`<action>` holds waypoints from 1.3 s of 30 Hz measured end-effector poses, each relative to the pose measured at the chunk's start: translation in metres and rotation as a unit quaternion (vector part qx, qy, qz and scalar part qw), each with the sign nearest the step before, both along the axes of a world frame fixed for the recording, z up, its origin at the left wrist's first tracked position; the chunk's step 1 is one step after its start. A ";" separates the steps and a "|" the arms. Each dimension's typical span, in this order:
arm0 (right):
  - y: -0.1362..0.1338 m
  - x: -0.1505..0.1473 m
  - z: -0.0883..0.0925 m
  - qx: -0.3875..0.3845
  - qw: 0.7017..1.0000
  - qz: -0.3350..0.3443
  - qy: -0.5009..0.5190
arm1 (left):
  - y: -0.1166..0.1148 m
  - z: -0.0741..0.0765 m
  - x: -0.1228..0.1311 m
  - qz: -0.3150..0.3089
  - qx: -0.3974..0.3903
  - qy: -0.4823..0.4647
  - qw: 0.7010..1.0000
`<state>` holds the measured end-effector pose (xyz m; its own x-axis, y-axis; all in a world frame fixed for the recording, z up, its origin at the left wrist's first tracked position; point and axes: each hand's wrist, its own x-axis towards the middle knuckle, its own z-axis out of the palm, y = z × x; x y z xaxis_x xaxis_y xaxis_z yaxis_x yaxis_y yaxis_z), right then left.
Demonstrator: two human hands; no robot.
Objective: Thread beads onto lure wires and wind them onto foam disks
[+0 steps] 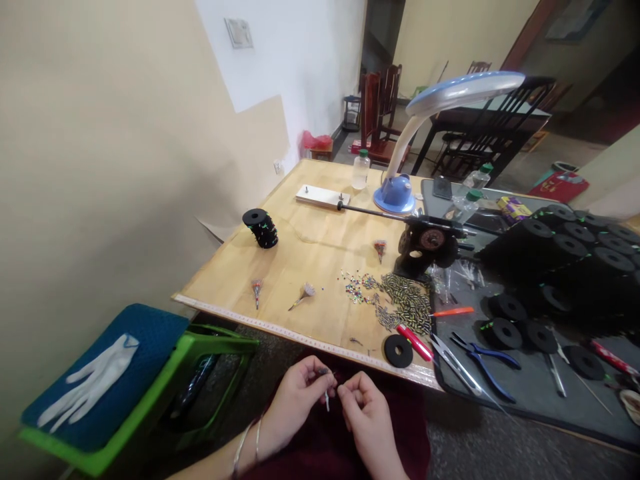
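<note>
My left hand [303,391], with two bangles at the wrist, is closed in a pinch near the table's front edge. A small dark piece [323,371] shows between its thumb and finger, and a short whitish strip [327,401] hangs below; I cannot tell its kind. Close beside it, my right hand [367,410] pinches with thumb and forefinger, and whatever it holds is too fine to make out. Just beyond the hands lie a black foam ring [398,351], a red tube-shaped tool [415,343] and a small dark fitting [356,341].
Small striped metal barrels [407,300] and coloured beads [357,291] are heaped on the wooden table [300,260]. Blue-handled pliers [485,357], tweezers [455,365] and black foam spools [565,247] cover the grey mat. A lamp [395,193] and a black winding device [425,243] stand behind.
</note>
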<state>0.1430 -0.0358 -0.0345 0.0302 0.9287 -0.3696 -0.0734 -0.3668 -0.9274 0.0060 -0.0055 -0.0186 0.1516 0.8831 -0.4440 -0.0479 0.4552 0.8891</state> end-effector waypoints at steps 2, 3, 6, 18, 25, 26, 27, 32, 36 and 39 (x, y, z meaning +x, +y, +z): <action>0.000 0.000 0.000 0.002 1.000 0.000 0.003 | 0.000 0.000 0.000 0.001 -0.003 -0.005 1.000; 0.000 0.000 0.000 0.003 1.000 -0.001 0.004 | 0.000 0.001 0.000 0.001 -0.005 -0.008 1.000; 0.001 -0.001 0.002 -0.003 1.000 -0.006 0.013 | -0.001 0.002 0.001 -0.001 -0.014 -0.019 1.000; 0.004 0.001 0.001 -0.007 0.999 -0.021 0.039 | -0.002 -0.004 0.002 -0.002 -0.062 -0.091 0.994; 0.009 0.002 -0.004 -0.015 0.993 -0.040 0.107 | -0.003 -0.004 0.004 -0.010 -0.116 -0.142 0.983; 0.009 0.002 -0.004 -0.017 0.992 -0.037 0.116 | -0.003 -0.004 0.004 -0.010 -0.117 -0.145 0.982; 0.009 0.001 -0.005 -0.018 0.992 -0.035 0.122 | -0.003 -0.004 0.004 -0.010 -0.119 -0.148 0.982; 0.009 0.000 -0.006 -0.018 0.991 -0.024 0.133 | -0.004 -0.004 0.004 -0.017 -0.134 -0.168 0.976; 0.008 0.001 -0.006 -0.026 0.990 -0.021 0.140 | -0.003 -0.006 0.005 -0.022 -0.137 -0.181 0.974; 0.008 0.001 -0.007 -0.027 0.989 -0.022 0.141 | -0.003 -0.008 0.005 -0.015 -0.131 -0.184 0.974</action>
<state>0.1438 -0.0280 -0.0417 -0.0414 0.9072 -0.4186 -0.3433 -0.4063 -0.8468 0.0113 -0.0090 -0.0269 0.3662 0.7393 -0.5651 -0.3242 0.6706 0.6672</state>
